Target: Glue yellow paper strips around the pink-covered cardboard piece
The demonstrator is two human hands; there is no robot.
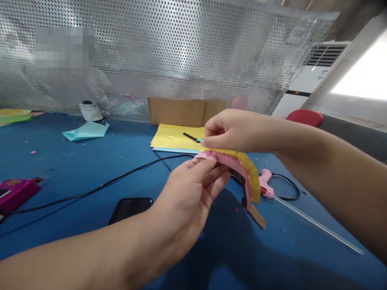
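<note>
Both of my hands meet over the middle of a blue table [75,169]. My left hand [189,195] pinches the near end of a folded paper fan [246,171], pink on one side and yellow on the other, which arcs down to the right. A brown stick [256,215] hangs at its lower end. My right hand [231,131] comes from the right and pinches the top edge of the same paper piece.
A pink glue gun [265,183] with a clear glue stick [317,225] lies right of the hands. Yellow paper sheets [172,137] with a pen [192,137] lie behind, before a cardboard piece [178,110]. A black phone [130,207], a cable [90,191], and a light blue folded paper [86,131] are left.
</note>
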